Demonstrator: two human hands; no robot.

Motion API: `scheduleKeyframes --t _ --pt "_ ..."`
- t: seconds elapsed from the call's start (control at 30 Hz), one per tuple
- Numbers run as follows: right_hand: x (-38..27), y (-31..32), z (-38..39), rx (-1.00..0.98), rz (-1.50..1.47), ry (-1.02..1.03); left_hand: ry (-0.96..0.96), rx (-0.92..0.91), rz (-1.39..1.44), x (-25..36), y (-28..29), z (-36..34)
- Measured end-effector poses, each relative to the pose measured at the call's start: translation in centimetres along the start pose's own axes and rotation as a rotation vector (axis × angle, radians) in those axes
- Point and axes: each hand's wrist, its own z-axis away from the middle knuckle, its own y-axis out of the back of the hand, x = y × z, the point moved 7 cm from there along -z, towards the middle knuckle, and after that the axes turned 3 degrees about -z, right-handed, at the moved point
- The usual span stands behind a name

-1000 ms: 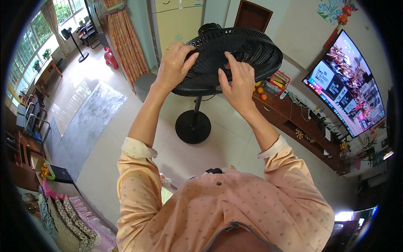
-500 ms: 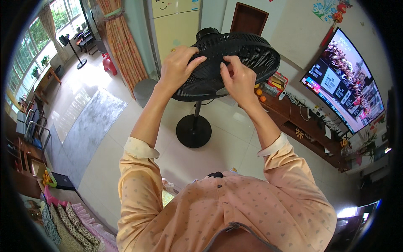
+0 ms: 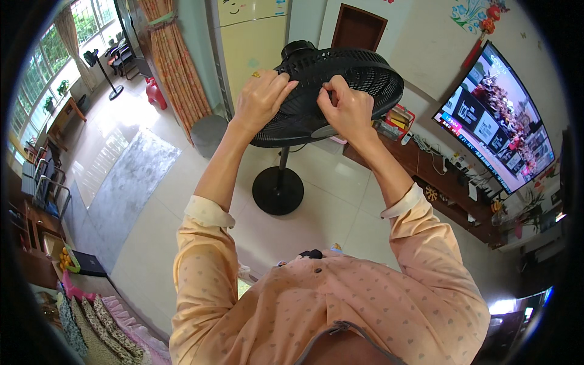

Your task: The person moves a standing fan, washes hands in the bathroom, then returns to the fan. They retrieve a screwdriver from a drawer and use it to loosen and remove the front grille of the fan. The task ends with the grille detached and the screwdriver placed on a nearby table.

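Left hand (image 3: 258, 104) curls over a black, round-caged fan (image 3: 304, 114); right hand (image 3: 349, 109) has tightened, suggesting finer work, both grasps unclear.

Black stand fan (image 3: 307, 115) is parked around 12 o'clock, cage (image 3: 371, 72) turned toward 6, held up by a skinny pole (image 3: 284, 159) and round base (image 3: 278, 191).

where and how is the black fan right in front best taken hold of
Probably by the slim pole of the fan, from the near side. It stands upright and bare between the wide slotted cage and the round base, narrow enough, it seems, to wrap around.
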Motion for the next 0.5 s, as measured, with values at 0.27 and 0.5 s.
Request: scheduleKeyframes --t 0.27,0.5 --pt "0.42 -0.55 -0.19 -0.015 0.041 0.016 -0.008 0.027 0.004 -0.29 -0.35 0.06" --pt "0.43 0.2 0.34 -0.027 0.058 0.027 -0.012 0.05 0.027 0.42 -0.2 0.02"
